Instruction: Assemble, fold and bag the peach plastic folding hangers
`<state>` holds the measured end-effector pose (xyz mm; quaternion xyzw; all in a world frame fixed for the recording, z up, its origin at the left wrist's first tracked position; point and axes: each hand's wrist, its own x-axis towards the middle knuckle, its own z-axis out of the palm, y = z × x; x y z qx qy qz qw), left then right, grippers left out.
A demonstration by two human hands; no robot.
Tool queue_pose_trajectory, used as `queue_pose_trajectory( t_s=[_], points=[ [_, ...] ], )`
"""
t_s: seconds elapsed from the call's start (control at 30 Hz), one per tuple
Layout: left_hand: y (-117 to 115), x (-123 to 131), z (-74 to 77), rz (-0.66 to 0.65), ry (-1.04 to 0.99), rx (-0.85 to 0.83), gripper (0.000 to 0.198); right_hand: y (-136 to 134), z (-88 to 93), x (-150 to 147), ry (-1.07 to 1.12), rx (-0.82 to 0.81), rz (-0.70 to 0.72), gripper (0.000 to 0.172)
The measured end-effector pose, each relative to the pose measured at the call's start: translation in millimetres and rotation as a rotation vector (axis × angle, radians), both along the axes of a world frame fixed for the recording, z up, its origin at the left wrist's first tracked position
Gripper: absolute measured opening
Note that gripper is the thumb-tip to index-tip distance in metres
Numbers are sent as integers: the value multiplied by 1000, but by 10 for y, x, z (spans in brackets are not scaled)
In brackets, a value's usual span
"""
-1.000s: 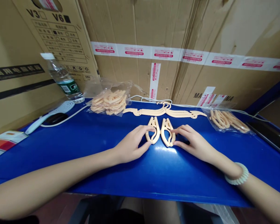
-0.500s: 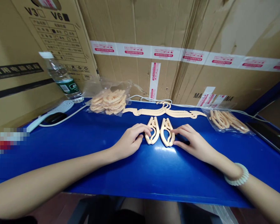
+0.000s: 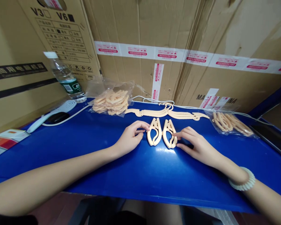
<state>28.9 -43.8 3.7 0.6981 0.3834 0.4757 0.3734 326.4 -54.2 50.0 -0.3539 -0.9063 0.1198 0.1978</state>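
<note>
Two folded cream plastic hangers stand side by side on the blue table, a left folded hanger point(image 3: 152, 139) and a right folded hanger point(image 3: 165, 137). At the outer edge of the left one are the fingertips of my left hand point(image 3: 131, 137), its fingers loosely bent and apart from the thumb. My right hand point(image 3: 195, 143) has its fingertips at the right hanger's outer side, thumb and fingers spread. Neither hand grips a hanger. Behind them lie several unfolded hangers point(image 3: 152, 113), stacked together with their hooks toward the boxes.
A clear bag of folded hangers point(image 3: 111, 101) lies back left, and another bag of hangers point(image 3: 231, 122) back right. A water bottle point(image 3: 69, 82), a white brush-like item point(image 3: 53, 114), a dark device point(image 3: 271, 134) and a white cable point(image 3: 241, 113) are around. Cardboard boxes point(image 3: 142, 28) wall the back.
My left hand has drawn its fingers back from over the left folded hanger to its outer edge. My right hand stays beside the other one. The view has shifted slightly.
</note>
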Motion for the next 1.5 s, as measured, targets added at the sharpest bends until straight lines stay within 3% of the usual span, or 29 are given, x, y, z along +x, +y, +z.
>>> queue_pose_trajectory(
  t_s=[0.6,1.3,1.4,1.5],
  points=[
    [-3,9,-13,1,17,-1,15,1,-35,38,-17,-33,55,37],
    [-15,19,48,26,-67,-100,12,78,-86,82,-45,51,23,34],
    [-11,13,42,25,-66,-102,12,53,-42,88,-31,127,-10,38],
    [-11,9,42,25,-62,-106,13,-56,88,128,68,364,-117,42]
  ],
)
